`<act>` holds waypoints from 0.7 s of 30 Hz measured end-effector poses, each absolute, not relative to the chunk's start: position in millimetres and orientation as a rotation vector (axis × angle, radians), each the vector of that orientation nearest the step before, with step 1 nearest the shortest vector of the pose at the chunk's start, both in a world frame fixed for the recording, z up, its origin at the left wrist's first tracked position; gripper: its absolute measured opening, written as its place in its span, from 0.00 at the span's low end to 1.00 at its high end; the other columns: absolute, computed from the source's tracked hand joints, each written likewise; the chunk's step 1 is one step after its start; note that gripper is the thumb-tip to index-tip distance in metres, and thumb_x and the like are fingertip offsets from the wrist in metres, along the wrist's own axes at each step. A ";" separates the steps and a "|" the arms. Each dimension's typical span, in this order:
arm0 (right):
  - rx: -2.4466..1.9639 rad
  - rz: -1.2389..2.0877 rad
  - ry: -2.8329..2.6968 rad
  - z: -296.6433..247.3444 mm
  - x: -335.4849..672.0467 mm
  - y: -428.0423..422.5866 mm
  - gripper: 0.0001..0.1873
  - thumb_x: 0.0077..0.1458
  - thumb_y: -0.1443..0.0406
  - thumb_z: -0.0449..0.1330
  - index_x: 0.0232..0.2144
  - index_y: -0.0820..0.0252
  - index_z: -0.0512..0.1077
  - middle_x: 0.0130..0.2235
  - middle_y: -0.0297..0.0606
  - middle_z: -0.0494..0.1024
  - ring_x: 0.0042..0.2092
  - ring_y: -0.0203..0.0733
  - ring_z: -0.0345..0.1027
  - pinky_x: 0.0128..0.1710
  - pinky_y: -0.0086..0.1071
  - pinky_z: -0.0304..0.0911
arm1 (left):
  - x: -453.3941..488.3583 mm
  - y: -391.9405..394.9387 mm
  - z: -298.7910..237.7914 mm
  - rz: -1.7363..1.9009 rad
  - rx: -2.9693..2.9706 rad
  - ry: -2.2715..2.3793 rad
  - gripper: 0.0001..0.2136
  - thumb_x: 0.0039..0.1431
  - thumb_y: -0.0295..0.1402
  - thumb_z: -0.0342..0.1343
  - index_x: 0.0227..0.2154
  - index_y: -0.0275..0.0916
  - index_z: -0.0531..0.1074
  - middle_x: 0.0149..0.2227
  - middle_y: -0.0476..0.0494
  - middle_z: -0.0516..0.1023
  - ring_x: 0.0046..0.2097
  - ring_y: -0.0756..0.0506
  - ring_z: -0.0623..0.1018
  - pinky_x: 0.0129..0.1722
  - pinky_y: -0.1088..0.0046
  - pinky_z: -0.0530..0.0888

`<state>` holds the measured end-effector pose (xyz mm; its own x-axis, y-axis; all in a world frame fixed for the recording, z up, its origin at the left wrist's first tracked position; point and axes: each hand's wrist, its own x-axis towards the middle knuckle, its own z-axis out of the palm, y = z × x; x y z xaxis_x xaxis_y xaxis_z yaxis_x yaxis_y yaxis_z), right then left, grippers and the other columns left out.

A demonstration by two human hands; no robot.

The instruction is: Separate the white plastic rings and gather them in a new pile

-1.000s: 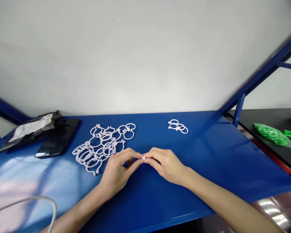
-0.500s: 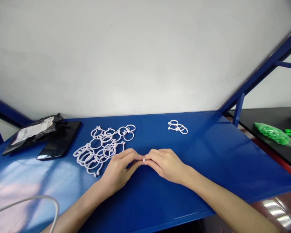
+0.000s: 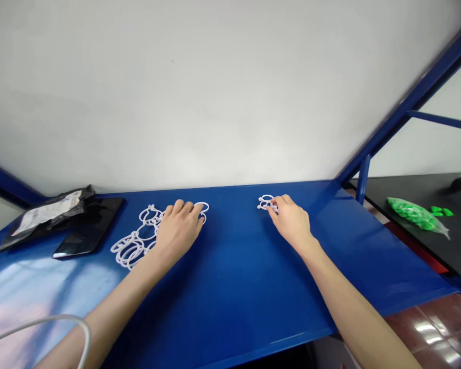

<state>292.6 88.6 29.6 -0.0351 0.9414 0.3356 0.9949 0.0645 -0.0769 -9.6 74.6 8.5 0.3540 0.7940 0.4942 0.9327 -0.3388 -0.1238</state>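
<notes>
A pile of several white plastic rings [image 3: 138,241] lies on the blue shelf [image 3: 234,266], left of centre. My left hand [image 3: 179,228] rests on the pile's far right part, fingers stretched forward and lying on the rings, fingertips by one ring [image 3: 203,207]. A small cluster of white rings [image 3: 265,202] sits farther right near the back. My right hand [image 3: 291,220] reaches to that cluster, thumb and forefinger pinched on a ring at its right edge; the hand hides part of the cluster.
A black phone [image 3: 88,228] and a black bag with a white label [image 3: 46,212] lie at the left back. A white cable [image 3: 42,325] curves at the lower left. A bag of green parts [image 3: 415,214] sits on the black table to the right. Blue frame struts [image 3: 399,107] rise at the right.
My hands, joined at the shelf's centre pinching one small ring, have separated. The left went forward onto the big pile; the right went forward and right to the small cluster.
</notes>
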 end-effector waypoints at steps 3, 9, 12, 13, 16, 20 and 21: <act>-1.889 -0.216 -2.061 30.0 283.3 81.2 0.12 0.68 0.59 0.57 0.47 0.59 0.75 0.45 0.45 0.79 0.39 0.49 0.78 0.30 0.34 0.65 | -16.8 88.1 7.4 -0.469 -2.300 -1.468 0.11 0.67 0.30 0.51 0.40 0.41 0.80 0.35 0.36 0.81 0.41 0.33 0.73 0.38 0.58 0.67; -1.606 0.051 -2.316 25.0 251.2 58.0 0.13 0.69 0.61 0.57 0.48 0.62 0.75 0.45 0.47 0.80 0.44 0.54 0.79 0.37 0.40 0.72 | -30.4 90.2 2.1 -0.598 -2.339 -1.376 0.10 0.69 0.34 0.52 0.39 0.42 0.79 0.36 0.40 0.82 0.40 0.37 0.74 0.38 0.60 0.66; -1.368 0.138 -2.409 21.3 238.1 46.0 0.15 0.68 0.61 0.57 0.52 0.61 0.74 0.48 0.47 0.79 0.43 0.51 0.78 0.39 0.42 0.74 | -21.7 77.1 7.0 -0.743 -2.417 -1.268 0.07 0.69 0.34 0.55 0.40 0.43 0.78 0.38 0.41 0.83 0.41 0.39 0.75 0.40 0.61 0.68; -1.284 0.158 -2.415 20.2 235.2 42.9 0.16 0.68 0.61 0.57 0.55 0.60 0.72 0.51 0.48 0.77 0.43 0.49 0.78 0.39 0.41 0.75 | -16.7 71.3 9.1 -0.792 -2.457 -1.221 0.07 0.69 0.33 0.55 0.40 0.43 0.78 0.38 0.42 0.82 0.41 0.40 0.76 0.42 0.61 0.69; -1.068 0.247 -2.364 16.8 231.4 38.0 0.16 0.67 0.62 0.58 0.55 0.58 0.71 0.56 0.48 0.74 0.43 0.45 0.78 0.41 0.38 0.75 | 0.2 53.9 13.2 -0.930 -2.649 -1.102 0.06 0.69 0.30 0.54 0.43 0.42 0.76 0.39 0.44 0.81 0.41 0.43 0.76 0.44 0.65 0.71; -0.921 0.520 -2.200 13.2 235.0 39.5 0.07 0.68 0.62 0.58 0.45 0.58 0.73 0.46 0.41 0.81 0.42 0.41 0.78 0.43 0.34 0.74 | 14.3 38.5 13.3 -1.096 -2.873 -1.128 0.06 0.70 0.30 0.53 0.44 0.42 0.74 0.38 0.45 0.78 0.39 0.47 0.76 0.40 0.71 0.74; -0.901 0.588 -2.169 12.6 236.3 40.3 0.07 0.68 0.61 0.59 0.44 0.58 0.74 0.45 0.39 0.81 0.41 0.40 0.78 0.43 0.33 0.74 | 15.6 36.6 13.0 -1.125 -2.902 -1.168 0.05 0.70 0.30 0.53 0.43 0.42 0.74 0.38 0.45 0.78 0.39 0.47 0.76 0.40 0.71 0.75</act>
<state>236.3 40.3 12.6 -0.5090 0.7443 0.4324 0.4237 0.6539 -0.6268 15.6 36.6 13.0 0.5280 0.6698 0.5220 0.5467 -0.7385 0.3946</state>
